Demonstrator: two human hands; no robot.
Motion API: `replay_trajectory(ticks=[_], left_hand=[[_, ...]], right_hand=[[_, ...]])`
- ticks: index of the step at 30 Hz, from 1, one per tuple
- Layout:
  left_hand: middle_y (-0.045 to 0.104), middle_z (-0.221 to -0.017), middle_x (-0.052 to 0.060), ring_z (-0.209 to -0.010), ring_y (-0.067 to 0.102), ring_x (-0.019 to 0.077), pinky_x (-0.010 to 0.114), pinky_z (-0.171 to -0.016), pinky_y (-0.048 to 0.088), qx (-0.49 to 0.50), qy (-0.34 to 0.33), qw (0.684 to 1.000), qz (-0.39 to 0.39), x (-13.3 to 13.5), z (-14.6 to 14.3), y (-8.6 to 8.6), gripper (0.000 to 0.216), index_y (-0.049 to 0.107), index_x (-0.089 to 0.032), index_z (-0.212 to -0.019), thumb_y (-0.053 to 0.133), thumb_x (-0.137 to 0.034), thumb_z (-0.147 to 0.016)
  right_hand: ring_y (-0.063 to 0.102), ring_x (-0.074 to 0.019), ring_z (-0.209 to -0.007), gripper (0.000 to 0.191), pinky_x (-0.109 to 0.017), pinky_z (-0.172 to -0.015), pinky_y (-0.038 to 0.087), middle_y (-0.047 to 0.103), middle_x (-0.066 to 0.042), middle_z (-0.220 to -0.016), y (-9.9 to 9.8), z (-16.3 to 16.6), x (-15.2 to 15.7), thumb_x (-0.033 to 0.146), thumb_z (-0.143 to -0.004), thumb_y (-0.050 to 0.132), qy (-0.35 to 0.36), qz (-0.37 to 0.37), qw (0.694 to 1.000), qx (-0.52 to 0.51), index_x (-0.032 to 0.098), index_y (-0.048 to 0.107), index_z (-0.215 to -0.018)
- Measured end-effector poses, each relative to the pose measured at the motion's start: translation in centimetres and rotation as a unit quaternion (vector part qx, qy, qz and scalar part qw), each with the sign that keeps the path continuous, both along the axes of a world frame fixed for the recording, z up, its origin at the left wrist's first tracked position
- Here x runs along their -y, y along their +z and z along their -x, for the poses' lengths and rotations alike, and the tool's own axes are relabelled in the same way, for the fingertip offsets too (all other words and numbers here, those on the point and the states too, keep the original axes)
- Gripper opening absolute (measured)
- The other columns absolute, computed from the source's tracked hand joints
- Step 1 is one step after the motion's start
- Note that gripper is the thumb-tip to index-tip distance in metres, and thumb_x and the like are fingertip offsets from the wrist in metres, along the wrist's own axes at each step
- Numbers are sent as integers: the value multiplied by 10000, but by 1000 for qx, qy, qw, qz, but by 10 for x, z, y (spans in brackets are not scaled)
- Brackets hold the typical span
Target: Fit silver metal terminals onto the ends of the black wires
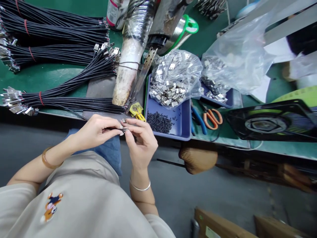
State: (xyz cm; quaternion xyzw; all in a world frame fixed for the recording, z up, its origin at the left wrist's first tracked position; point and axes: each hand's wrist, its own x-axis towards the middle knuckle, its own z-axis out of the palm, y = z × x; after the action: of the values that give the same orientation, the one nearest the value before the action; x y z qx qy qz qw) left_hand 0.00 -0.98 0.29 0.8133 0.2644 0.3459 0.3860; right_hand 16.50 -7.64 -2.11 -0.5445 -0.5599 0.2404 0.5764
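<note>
My left hand [95,132] and my right hand [141,142] meet in front of the bench edge, fingertips pinched together on a small metal connector piece [123,127]. A thin black cable end runs into the left fingers. Just beyond the hands lie bundles of black cables [74,102] with metal terminals, tied with red bands. A blue tray [179,124] to the right holds a clear bag of metal shells [173,82] and a heap of tiny black parts [159,122].
A wrapped machine column [130,62] stands behind the hands, with a yellow tool [137,110] at its foot. Orange and blue scissors [206,117] lie right of the tray. A second bag of shells [230,62], a black fan [269,122] and cardboard boxes [223,224] are nearby.
</note>
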Motion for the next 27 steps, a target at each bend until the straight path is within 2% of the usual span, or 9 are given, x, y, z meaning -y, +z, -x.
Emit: replay_trajectory(ticks=[3, 5, 9, 11, 13, 15, 18, 23, 27], left_hand=[[785, -815, 74, -693, 711, 138, 206, -696, 537, -17, -13, 999, -29, 2, 1, -1, 153, 743, -139, -886, 610, -183, -950], [789, -847, 86, -741, 729, 147, 218, -729, 558, -14, -6, 997, -75, 4, 2, -3, 152, 741, -138, -928, 598, -176, -958], [801, -885, 79, -791, 739, 144, 225, -767, 569, 26, 20, 991, -134, 8, 1, -8, 162, 745, -165, -943, 585, -169, -965], [798, -830, 60, -732, 727, 133, 212, -729, 563, 33, 37, 996, -74, 7, 1, -6, 166, 748, -169, -881, 598, -180, -953], [768, -715, 40, -596, 669, 106, 185, -618, 526, 36, 55, 997, 43, 5, -1, -3, 202, 725, -149, -765, 608, -177, -927], [731, -630, 25, -477, 577, 73, 168, -510, 461, 59, 62, 982, 166, 2, -2, 0, 216, 700, -131, -707, 608, -171, -898], [715, -602, 23, -436, 530, 61, 165, -462, 418, 101, 66, 951, 284, -2, -5, 3, 132, 715, -111, -785, 629, -176, -861], [650, -545, -3, -480, 564, 81, 173, -509, 440, 121, 79, 935, 323, -3, -10, 1, 91, 688, -121, -807, 681, -211, -805], [528, -524, -41, -468, 449, 58, 180, -490, 359, 127, 96, 938, 309, -2, -16, -1, 97, 671, -128, -753, 675, -222, -779]], right_hand=[[742, -201, -956, 77, -403, -893, 618, 752, -36, -1032, 0, -3, 2, 200, -875, 678, 6, 3, 1000, 9, 257, 728, -869], [747, -200, -931, 62, -382, -860, 626, 748, -45, -1027, -1, -5, 1, 232, -870, 680, 29, 40, 998, -44, 239, 712, -817], [754, -221, -884, 240, -386, -814, 639, 739, -77, -1010, -4, -4, -4, 375, -839, 704, 99, 122, 973, -168, 205, 640, -682], [755, -219, -889, 252, -388, -827, 638, 734, -79, -1023, -2, -3, -4, 394, -842, 709, 81, 124, 973, -176, 202, 636, -696], [752, -206, -926, 187, -380, -862, 630, 726, -73, -1051, 1, -1, -3, 363, -886, 679, 5, 91, 986, -138, 205, 666, -785], [746, -191, -960, 142, -383, -899, 620, 721, -66, -1073, 4, -1, -1, 326, -945, 615, -67, 47, 993, -82, 213, 678, -888], [746, -179, -961, 131, -378, -889, 624, 730, -54, -1063, 6, -4, 0, 288, -989, 549, -92, 7, 995, -21, 224, 659, -953], [761, -188, -871, 46, -358, -774, 641, 751, -34, -964, 3, -8, -4, 228, -945, 617, -87, -24, 994, 66, 235, 641, -906], [762, -194, -863, 133, -376, -786, 646, 769, -19, -972, 5, -6, -5, 150, -885, 675, -83, -116, 980, 139, 268, 666, -945]])
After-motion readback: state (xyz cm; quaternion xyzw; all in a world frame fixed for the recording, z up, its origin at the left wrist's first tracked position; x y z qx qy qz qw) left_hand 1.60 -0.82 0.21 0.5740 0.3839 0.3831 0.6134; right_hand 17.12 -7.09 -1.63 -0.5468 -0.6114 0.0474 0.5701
